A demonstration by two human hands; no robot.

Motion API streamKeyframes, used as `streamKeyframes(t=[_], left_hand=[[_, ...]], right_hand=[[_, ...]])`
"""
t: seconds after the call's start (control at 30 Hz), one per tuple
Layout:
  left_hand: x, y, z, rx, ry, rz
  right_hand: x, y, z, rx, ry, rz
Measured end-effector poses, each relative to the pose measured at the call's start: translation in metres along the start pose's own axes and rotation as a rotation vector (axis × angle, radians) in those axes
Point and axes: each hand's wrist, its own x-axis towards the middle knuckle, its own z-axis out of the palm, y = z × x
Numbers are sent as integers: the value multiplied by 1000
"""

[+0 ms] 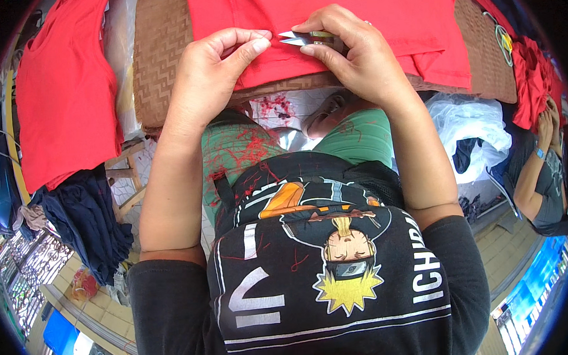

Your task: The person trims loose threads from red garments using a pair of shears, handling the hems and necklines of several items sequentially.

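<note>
A red garment (367,57) lies spread over a brown patterned cloth on the table in front of me. My left hand (223,55) is closed in a pinch over the garment's near part; whatever is between the fingertips is too small to make out. Just to its right, my right hand (351,48) grips small thread snips (296,39), their two pointed blades apart and aimed at the left fingertips. The blades hover close above the red fabric, a short gap from the left hand.
Brown patterned cloth (162,62) covers the table. Another red garment (67,92) hangs at the left, above dark blue cloth (87,220). Red thread scraps (244,147) litter my green trousers. White plastic bags (468,132) sit at right, near another person's hand (545,128) on red fabric.
</note>
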Motion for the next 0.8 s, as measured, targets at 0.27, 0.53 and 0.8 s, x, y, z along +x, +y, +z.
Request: streamKeyframes(t=[0.27, 0.53, 0.8], left_hand=[[-1, 1, -1, -25, -25, 11], [-10, 29, -28, 348, -240, 396], [-66, 100, -82, 472, -96, 487]], right_hand=[[5, -2, 5, -145, 48, -50], [14, -10, 5, -166, 103, -127], [19, -56, -44, -148, 175, 97]])
